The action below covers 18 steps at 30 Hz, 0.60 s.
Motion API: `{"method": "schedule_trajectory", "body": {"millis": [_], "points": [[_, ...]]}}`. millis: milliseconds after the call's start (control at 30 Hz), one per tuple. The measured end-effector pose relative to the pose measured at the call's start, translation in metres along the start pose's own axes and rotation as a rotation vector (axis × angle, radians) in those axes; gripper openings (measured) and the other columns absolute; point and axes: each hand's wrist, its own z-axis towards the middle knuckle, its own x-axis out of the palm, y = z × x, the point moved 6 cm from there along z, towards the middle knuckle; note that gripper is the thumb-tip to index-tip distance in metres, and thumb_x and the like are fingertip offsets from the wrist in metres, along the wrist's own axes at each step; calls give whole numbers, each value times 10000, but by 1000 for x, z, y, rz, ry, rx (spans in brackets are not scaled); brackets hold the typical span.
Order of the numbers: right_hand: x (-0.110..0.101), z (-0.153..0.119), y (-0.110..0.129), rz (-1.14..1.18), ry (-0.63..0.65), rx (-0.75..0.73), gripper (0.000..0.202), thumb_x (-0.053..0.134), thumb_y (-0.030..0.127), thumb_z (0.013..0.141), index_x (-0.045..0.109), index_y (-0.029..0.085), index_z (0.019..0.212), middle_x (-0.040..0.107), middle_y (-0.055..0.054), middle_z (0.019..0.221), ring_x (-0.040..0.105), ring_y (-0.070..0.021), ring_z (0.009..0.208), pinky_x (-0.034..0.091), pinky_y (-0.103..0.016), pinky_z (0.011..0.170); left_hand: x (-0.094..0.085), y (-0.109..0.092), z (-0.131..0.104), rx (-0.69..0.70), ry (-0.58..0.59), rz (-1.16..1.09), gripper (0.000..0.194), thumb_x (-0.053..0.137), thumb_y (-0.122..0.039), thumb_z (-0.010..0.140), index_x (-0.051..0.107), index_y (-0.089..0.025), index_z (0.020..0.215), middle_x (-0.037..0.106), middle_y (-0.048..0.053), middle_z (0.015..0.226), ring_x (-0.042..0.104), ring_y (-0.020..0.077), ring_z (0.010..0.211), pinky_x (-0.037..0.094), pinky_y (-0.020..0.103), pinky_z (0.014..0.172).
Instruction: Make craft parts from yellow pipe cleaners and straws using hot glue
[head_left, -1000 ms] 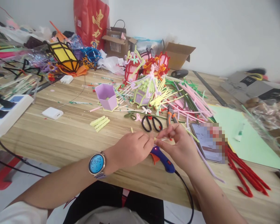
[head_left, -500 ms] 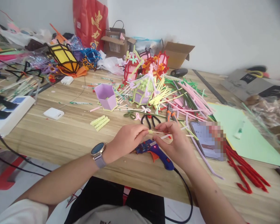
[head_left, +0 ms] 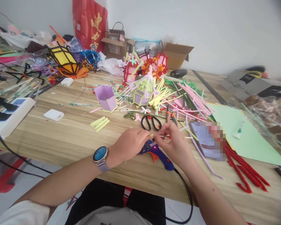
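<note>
My left hand [head_left: 130,144] is closed in a pinch on a small pale-yellow pipe cleaner piece [head_left: 152,135], mostly hidden by the fingers. Thumb and forefinger of my right hand [head_left: 174,142] meet right beside it, closed on the pipe cleaner's end or the thin pale stick [head_left: 187,137]; the stick's tip sticks out to the right. Under both hands lies a blue glue gun [head_left: 160,156] with an orange trigger and a lit red light. Black-handled scissors [head_left: 146,122] rest just beyond the fingers. Several ridged yellow pipe cleaner pieces [head_left: 100,124] lie to the left.
A lilac cup-like box [head_left: 105,97] and a pipe cleaner lantern [head_left: 141,97] stand farther back. Pliers [head_left: 171,117], a phone [head_left: 204,140], red pipe cleaners [head_left: 245,170] and a green sheet [head_left: 259,147] lie rightward. A power strip [head_left: 16,117] sits left; the glue gun's cord [head_left: 189,193] hangs over the front edge.
My right hand's fingers have come left and closed in against my left fingertips. My left wrist has turned, so the watch face shows more. The scissors' handles are less covered.
</note>
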Motion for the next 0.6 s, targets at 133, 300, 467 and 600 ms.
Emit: {"method": "schedule_trajectory", "body": {"millis": [133, 300, 467, 600], "points": [[4, 1, -9, 132, 62, 104, 189, 611, 250, 781, 428, 242, 827, 592, 36, 629, 598, -154, 575, 497, -293, 563, 6, -6, -3, 108, 24, 105, 205, 414, -158, 953, 615, -127, 934, 708, 92, 882, 661, 207, 820, 502, 316, 706], [-19, 2, -10, 133, -158, 45, 200, 646, 331, 818, 577, 229, 975, 688, -53, 979, 651, -205, 929, 499, -374, 817, -1, 20, 5, -232, 22, -157, 190, 427, -220, 950, 586, -160, 865, 685, 45, 754, 639, 171, 693, 457, 274, 624], [-33, -7, -1, 67, -293, -115, 112, 623, 311, 860, 599, 232, 785, 653, 3, 738, 623, -164, 710, 472, -292, 676, 8, 41, 6, -551, 82, -908, 176, 481, -352, 917, 503, -182, 877, 636, -8, 676, 542, 96, 512, 407, 203, 486], [-18, -6, 7, -44, -108, -130, 184, 559, 307, 883, 603, 230, 722, 653, 15, 640, 609, -145, 586, 456, -253, 580, 18, 41, 5, -651, 116, -1386, 259, 596, -408, 851, 474, -180, 847, 633, -15, 643, 496, 63, 456, 350, 163, 424]]}}
